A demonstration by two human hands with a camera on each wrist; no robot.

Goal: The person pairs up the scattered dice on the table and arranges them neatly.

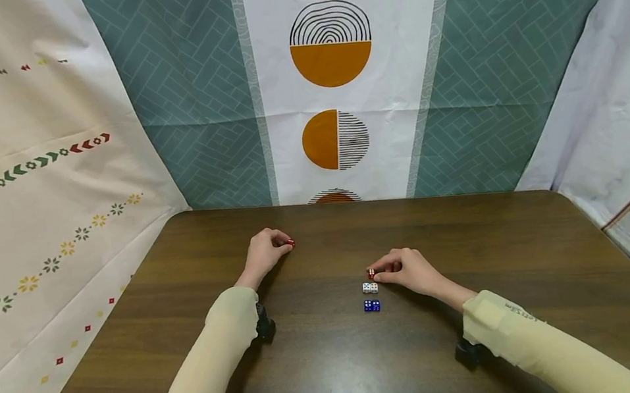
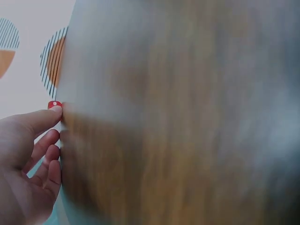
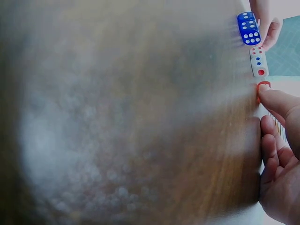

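Observation:
My left hand (image 1: 265,250) pinches a red die (image 1: 292,242) between thumb and fingertips, toward the far left of the table; the left wrist view shows the thumb tip (image 2: 55,109) against that die. To the right, my right hand (image 1: 410,269) pinches another red die (image 1: 371,273), its dotted top showing. Right in front of that die lie two white dice (image 1: 370,287), side by side. Nearer the front, two blue dice (image 1: 372,306) make a parallel pair. In the right wrist view the blue dice (image 3: 248,29), white dice (image 3: 258,61) and held red die (image 3: 263,85) form a line.
The dark wooden table (image 1: 337,366) runs to a patterned cloth (image 1: 332,101) hanging at its back edge. A cream cloth (image 1: 40,193) hangs on the left and a pale cloth (image 1: 627,115) on the right. Each wrist wears a black device (image 1: 265,324).

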